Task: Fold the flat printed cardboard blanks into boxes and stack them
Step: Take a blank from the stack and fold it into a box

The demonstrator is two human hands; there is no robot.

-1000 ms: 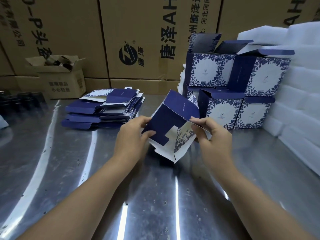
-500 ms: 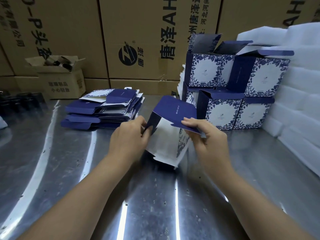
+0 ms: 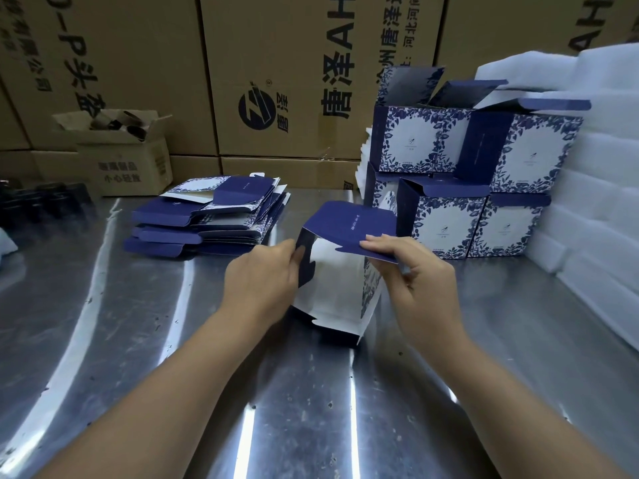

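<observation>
Since half a second ago the navy lid flap [image 3: 349,224] has swung lower and flatter over the half-folded box [image 3: 332,292], and the right hand [image 3: 418,278] has slid along the flap's near edge. That hand pinches the edge, fingers on top and thumb beneath. The left hand [image 3: 262,281] pinches the box's left side flap between thumb and fingers. The box stands on the steel table [image 3: 138,357] between both hands, its white inside open toward the camera and holding nothing that shows.

Just behind it and to the right, finished boxes [image 3: 446,226] are stacked in two layers; the upper ones have their lids up, but their insides are hidden. White foam sheets [image 3: 605,174] are piled against them on the right. A heap of flat blanks [image 3: 207,219] lies behind the left hand. Farther left sits a small brown carton [image 3: 128,164], flaps open, with dark items inside too blurred to tell. Big printed cartons [image 3: 276,81] wall off the back
</observation>
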